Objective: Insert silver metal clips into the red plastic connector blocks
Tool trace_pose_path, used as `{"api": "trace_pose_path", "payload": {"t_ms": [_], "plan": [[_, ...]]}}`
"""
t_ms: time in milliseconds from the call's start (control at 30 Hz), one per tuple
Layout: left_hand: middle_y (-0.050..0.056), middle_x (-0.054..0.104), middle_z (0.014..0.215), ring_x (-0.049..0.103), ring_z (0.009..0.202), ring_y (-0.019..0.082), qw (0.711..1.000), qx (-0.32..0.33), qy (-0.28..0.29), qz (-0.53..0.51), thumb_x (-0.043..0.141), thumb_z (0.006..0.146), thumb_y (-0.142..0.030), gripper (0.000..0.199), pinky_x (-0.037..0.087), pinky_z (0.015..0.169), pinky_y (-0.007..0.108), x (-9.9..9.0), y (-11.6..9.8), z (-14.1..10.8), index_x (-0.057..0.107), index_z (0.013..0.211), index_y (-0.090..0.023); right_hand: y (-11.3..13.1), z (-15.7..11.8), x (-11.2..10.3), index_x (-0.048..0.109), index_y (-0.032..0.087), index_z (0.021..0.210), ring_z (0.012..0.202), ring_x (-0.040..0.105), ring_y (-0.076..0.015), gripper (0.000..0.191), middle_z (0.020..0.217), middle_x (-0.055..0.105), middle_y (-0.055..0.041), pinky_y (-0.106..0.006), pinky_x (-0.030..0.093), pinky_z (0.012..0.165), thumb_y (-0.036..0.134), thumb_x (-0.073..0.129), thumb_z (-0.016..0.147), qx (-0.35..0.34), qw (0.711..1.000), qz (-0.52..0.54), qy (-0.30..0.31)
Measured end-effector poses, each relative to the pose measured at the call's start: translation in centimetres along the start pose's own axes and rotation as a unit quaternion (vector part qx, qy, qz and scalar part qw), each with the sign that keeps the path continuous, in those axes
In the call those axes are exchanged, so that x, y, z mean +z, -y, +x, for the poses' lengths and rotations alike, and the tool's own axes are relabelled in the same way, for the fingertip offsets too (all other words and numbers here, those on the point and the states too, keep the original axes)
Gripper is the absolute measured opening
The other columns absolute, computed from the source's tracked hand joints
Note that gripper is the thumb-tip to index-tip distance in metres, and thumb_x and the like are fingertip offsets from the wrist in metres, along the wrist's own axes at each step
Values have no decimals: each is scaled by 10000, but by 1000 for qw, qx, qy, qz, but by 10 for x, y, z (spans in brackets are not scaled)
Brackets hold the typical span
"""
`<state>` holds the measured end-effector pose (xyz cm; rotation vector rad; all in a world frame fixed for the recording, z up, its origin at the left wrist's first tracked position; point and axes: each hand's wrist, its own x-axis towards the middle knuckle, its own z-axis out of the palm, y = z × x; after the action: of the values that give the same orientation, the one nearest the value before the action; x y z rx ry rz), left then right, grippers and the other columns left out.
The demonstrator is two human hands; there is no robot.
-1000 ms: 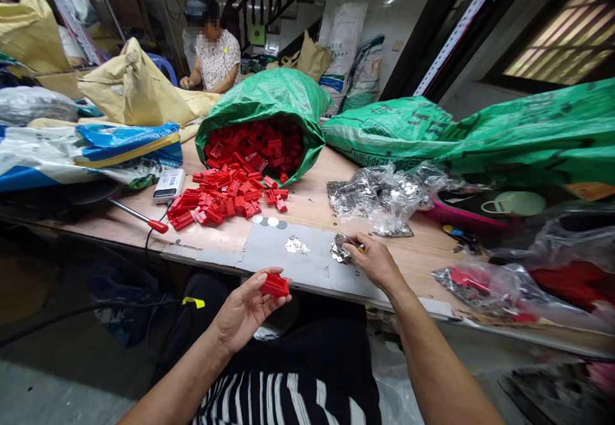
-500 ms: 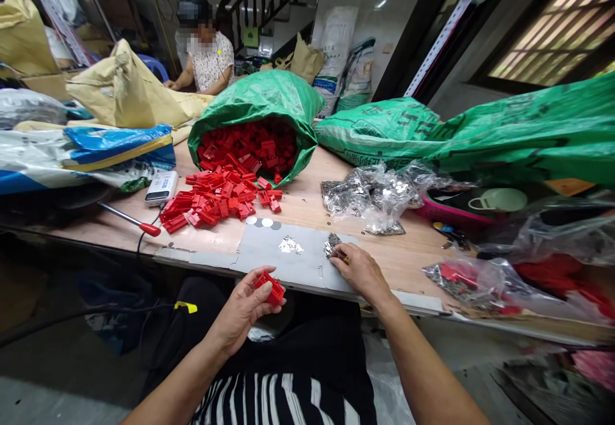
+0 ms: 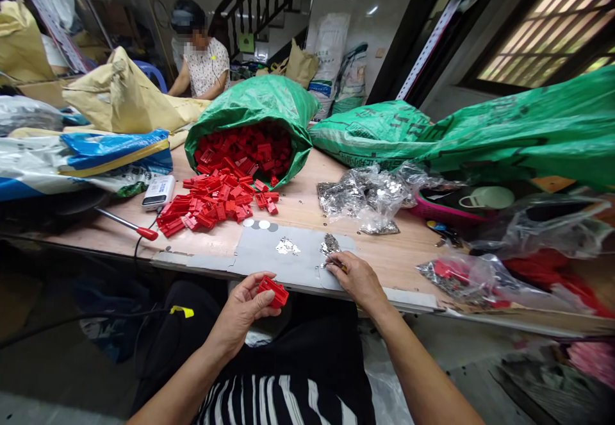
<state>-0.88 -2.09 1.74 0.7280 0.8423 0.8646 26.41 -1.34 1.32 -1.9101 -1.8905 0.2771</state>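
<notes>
A red plastic block-shaped part with hollow sides is held between the thumb and fingers of my left hand, just in front of the table's edge. My right hand is closed in a pinch over the grey mat, at the near side of a pile of small dark metal pieces. A bit of something yellowish shows at its fingers, too small to name. To the left on the same mat lies a pile of shiny flat metal pieces.
Loose red parts spill from a green sack. Clear bags of metal pieces lie right of centre, near a pink basket. A red-handled rod and white device lie left. A person sits across the table.
My right hand has drawn slightly toward me, off the dark metal pile. My left hand has turned the red part a little, so more of its long side shows. The view has shifted slightly.
</notes>
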Motion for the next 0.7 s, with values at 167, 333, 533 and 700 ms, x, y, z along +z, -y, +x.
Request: {"api": "trace_pose_path", "payload": {"t_ms": [167, 333, 533, 700], "plan": [[71, 716, 860, 671, 750, 163, 1000, 12, 1, 25, 778, 669, -269, 462, 552, 653, 260, 2, 0, 1, 592, 1073, -142, 4, -3, 6, 632, 233, 917, 841, 626, -194, 140, 924, 671, -40, -296, 454, 721, 256, 506, 862, -8, 1000, -14, -23], [70, 728, 869, 673, 763, 166, 998, 28, -2, 50, 775, 662, -261, 451, 550, 666, 262, 4, 0, 1, 590, 1058, -148, 3, -5, 6, 617, 216, 894, 842, 619, -196, 136, 909, 657, -50, -303, 458, 755, 225, 483, 870, -14, 999, -8, -28], [42, 730, 903, 675, 825, 168, 984, 114, -24, 135, 773, 654, -280, 393, 537, 778, 276, 1, 4, 6, 607, 994, -177, 18, -9, -2, 583, 216, 894, 756, 597, -162, 123, 853, 649, -24, -273, 447, 711, 269, 472, 889, -16, 994, 92, -55], [38, 719, 1011, 673, 916, 197, 939, 214, -58, 262, 733, 704, -301, 330, 507, 876, 310, 4, 3, 7, 637, 1007, -212, 54, -22, -12, 589, 207, 867, 612, 523, -118, 147, 757, 631, 8, -229, 416, 595, 340, 528, 882, -27, 978, 206, -3]]}}
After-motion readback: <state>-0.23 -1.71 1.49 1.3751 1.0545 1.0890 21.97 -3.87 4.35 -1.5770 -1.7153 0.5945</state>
